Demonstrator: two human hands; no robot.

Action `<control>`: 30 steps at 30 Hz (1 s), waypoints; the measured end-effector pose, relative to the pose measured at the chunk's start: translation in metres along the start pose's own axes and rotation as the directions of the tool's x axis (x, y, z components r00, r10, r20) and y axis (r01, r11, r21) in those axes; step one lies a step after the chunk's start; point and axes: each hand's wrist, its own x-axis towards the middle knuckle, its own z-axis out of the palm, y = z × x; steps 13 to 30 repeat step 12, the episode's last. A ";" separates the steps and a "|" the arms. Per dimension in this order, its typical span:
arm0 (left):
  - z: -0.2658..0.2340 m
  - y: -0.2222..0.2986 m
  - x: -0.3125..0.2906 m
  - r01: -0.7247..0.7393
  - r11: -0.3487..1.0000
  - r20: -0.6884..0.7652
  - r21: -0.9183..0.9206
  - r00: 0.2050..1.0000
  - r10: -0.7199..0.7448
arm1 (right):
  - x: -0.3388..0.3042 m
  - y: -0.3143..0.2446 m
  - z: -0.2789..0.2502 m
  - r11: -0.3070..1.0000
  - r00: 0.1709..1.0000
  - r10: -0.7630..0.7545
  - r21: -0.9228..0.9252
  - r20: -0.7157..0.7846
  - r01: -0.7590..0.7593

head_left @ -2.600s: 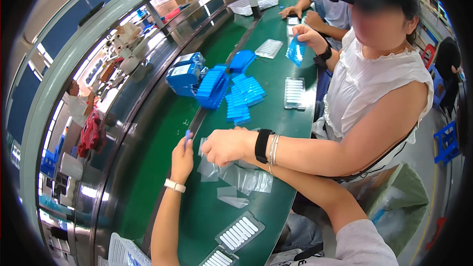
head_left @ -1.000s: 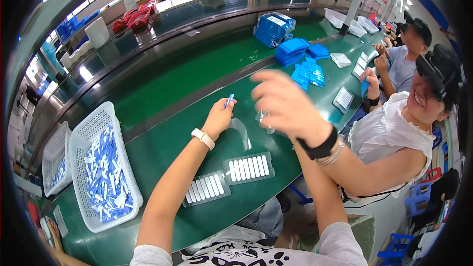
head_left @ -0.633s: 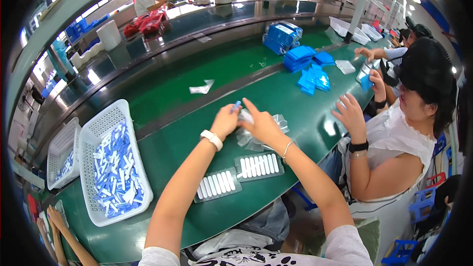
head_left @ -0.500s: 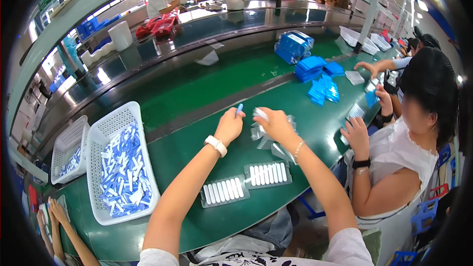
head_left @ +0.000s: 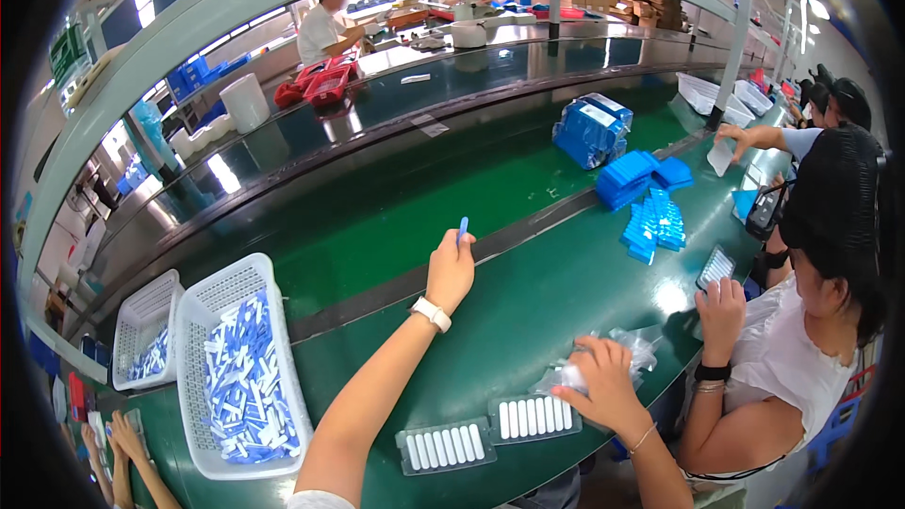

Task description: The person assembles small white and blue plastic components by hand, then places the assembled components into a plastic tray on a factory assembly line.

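Observation:
My left hand (head_left: 450,272) is raised over the table's middle, its fingers closed around a small blue stick-shaped piece (head_left: 462,229) whose end points up. To the right, my right hand (head_left: 605,382) has curled fingers pressed on crumpled clear plastic film (head_left: 637,347); what lies under its palm is partly hidden. Just in front of me lie two clear blister trays, the left one (head_left: 446,448) and the right one (head_left: 534,418), each holding a row of several white sticks. A white basket (head_left: 189,349) on the left is filled with loose blue and white sticks.
A smaller white basket (head_left: 132,319) stands at the far left. Blue packets (head_left: 654,224) and a wrapped blue bundle (head_left: 594,132) lie to the right. A co-worker (head_left: 754,386) sits close on my right; another person's hands (head_left: 127,438) show at lower left. A dark metal rail (head_left: 518,223) borders the green belt.
My right hand has moved down and toward me, onto the clear film, which has shifted that way too. My left hand still holds the blue piece. The whole view has shifted.

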 end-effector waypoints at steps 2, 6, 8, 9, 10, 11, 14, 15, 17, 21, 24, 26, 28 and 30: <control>-0.001 -0.005 -0.006 -0.030 0.998 -0.010 0.049 1.000 0.030 | -0.012 0.002 0.002 0.997 1.000 0.006 0.072 0.026 -0.008; 0.005 -0.020 -0.017 -0.110 0.989 -0.083 0.095 0.990 0.118 | -0.030 0.003 0.013 0.991 0.998 -0.005 0.132 0.060 -0.003; 0.012 -0.027 -0.023 -0.088 0.991 -0.088 0.099 0.991 0.097 | -0.038 0.012 0.025 0.973 0.961 0.176 0.109 0.213 -0.202; 0.014 -0.032 -0.022 -0.174 0.980 -0.114 0.094 0.976 0.184 | -0.039 0.016 0.026 0.967 0.976 0.191 0.151 0.102 -0.205; 0.017 -0.038 -0.017 -0.248 0.965 -0.130 0.085 0.957 0.258 | -0.037 0.023 0.023 0.958 0.975 0.221 0.188 0.000 -0.217; 0.011 -0.046 -0.007 -0.266 0.961 -0.129 0.080 0.953 0.274 | -0.035 0.028 0.022 0.938 0.951 0.294 0.217 -0.094 -0.269; 0.009 -0.041 -0.006 -0.176 0.984 -0.070 0.011 0.982 0.177 | -0.031 0.038 0.020 0.864 0.902 0.423 0.335 -0.079 -0.376; 0.009 -0.041 -0.006 -0.176 0.984 -0.070 0.011 0.982 0.177 | -0.031 0.038 0.020 0.864 0.902 0.423 0.335 -0.079 -0.376; 0.009 -0.041 -0.006 -0.176 0.984 -0.070 0.011 0.982 0.177 | -0.031 0.038 0.020 0.864 0.902 0.423 0.335 -0.079 -0.376; 0.009 -0.041 -0.006 -0.176 0.984 -0.070 0.011 0.982 0.177 | -0.031 0.038 0.020 0.864 0.902 0.423 0.335 -0.079 -0.376; 0.009 -0.041 -0.006 -0.176 0.984 -0.070 0.011 0.982 0.177 | -0.031 0.038 0.020 0.864 0.902 0.423 0.335 -0.079 -0.376; 0.009 -0.041 -0.006 -0.176 0.984 -0.070 0.011 0.982 0.177 | -0.031 0.038 0.020 0.864 0.902 0.423 0.335 -0.079 -0.376; 0.009 -0.041 -0.006 -0.176 0.984 -0.070 0.011 0.982 0.177 | -0.031 0.038 0.020 0.864 0.902 0.423 0.335 -0.079 -0.376; 0.009 -0.041 -0.006 -0.176 0.984 -0.070 0.011 0.982 0.177 | -0.031 0.038 0.020 0.864 0.902 0.423 0.335 -0.079 -0.376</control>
